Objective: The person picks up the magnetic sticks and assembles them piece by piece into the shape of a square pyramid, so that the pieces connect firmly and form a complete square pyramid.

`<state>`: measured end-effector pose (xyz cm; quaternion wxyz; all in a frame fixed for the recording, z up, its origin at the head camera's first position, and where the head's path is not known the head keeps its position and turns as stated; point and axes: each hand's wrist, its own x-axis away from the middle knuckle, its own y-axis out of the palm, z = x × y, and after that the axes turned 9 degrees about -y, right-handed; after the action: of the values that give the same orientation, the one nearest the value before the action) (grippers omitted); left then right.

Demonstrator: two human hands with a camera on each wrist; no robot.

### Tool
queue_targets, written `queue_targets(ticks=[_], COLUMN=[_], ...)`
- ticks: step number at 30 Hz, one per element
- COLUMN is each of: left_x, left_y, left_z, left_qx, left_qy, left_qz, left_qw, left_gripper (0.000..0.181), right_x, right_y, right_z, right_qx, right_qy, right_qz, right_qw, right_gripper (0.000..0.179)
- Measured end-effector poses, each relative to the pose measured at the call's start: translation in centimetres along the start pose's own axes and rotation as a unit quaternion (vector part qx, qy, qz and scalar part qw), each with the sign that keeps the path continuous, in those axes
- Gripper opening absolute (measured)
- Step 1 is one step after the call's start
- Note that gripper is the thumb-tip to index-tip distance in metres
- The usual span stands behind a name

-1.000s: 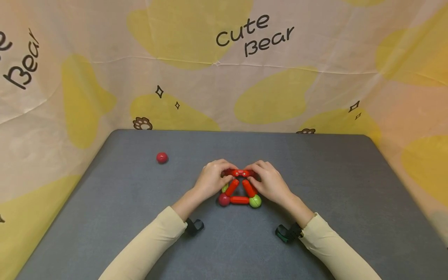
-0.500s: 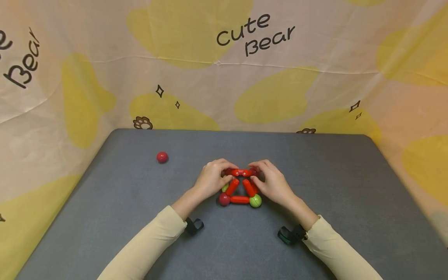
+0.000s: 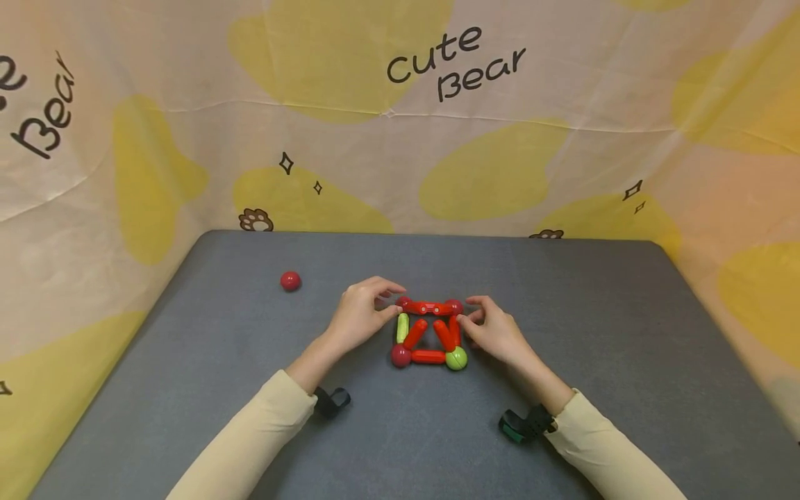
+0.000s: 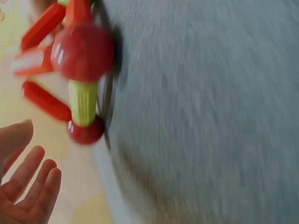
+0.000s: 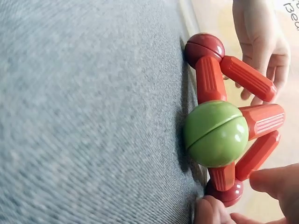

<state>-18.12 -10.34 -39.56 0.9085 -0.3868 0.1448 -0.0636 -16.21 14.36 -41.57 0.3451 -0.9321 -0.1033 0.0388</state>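
A frame of magnetic rods and balls stands on the grey table. Its near corners are a red ball and a green ball, joined by a red rod. Two more red balls are at the far corners. A yellow-green rod forms the left side. Several red rods lean up and inward from the corners. My left hand is beside the far-left red ball, fingers apart and holding nothing. My right hand is beside the far-right red ball, its thumb and fingers loosely bent around that corner.
A loose red ball lies at the far left of the grey table. Behind the table hangs a patterned cloth with yellow patches. Dark wrist straps are on both arms.
Both hands have let go of the far side and drawn outward, the left hand most recently. The far red balls and the yellow-green rod now show. The frame stays in place.
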Motion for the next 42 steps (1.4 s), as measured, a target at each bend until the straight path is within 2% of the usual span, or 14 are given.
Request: queue_targets(ticks=[3, 9, 15, 20, 27, 35, 38, 42], left_x=[0.0, 0.1, 0.1, 0.2, 0.2, 0.0, 0.0, -0.1], left_y=[-1.3, -4.2, -7.0, -8.4, -9.2, -9.2, -9.1, -8.9], left_z=[-1.0, -3.5, -6.2, -8.3, -10.3, -11.4, -11.6, -11.8], left_qx=[0.006, 0.004, -0.011, -0.01, 0.001, 0.031, 0.033, 0.011], left_qy=[-0.007, -0.042, -0.092, -0.145, -0.218, -0.307, -0.32, -0.322], left_qz=[0.03, 0.095, 0.155, 0.182, 0.19, 0.143, 0.133, 0.115], left_qw=[0.9995, 0.9946, 0.9835, 0.9724, 0.9573, 0.9403, 0.9373, 0.9397], left_gripper=[0.024, 0.023, 0.02, 0.021, 0.028, 0.041, 0.043, 0.04], right_x=[0.0, -0.1, -0.1, -0.1, -0.1, 0.0, -0.1, 0.0], right_y=[0.2, 0.8, 0.9, 1.0, 1.1, 1.1, 1.1, 1.0], right_z=[-0.1, -0.1, -0.2, -0.2, -0.4, -0.4, -0.4, -0.3], right_qx=[-0.009, -0.031, -0.03, -0.029, -0.032, -0.04, -0.039, -0.041], right_qy=[0.017, 0.029, 0.03, 0.028, 0.031, 0.035, 0.035, 0.034], right_qz=[-0.02, -0.026, -0.026, -0.028, -0.029, -0.03, -0.03, -0.031], right_qw=[0.9996, 0.9988, 0.9988, 0.9988, 0.9986, 0.9981, 0.9982, 0.9981], right_gripper=[0.05, 0.052, 0.052, 0.053, 0.053, 0.052, 0.052, 0.052])
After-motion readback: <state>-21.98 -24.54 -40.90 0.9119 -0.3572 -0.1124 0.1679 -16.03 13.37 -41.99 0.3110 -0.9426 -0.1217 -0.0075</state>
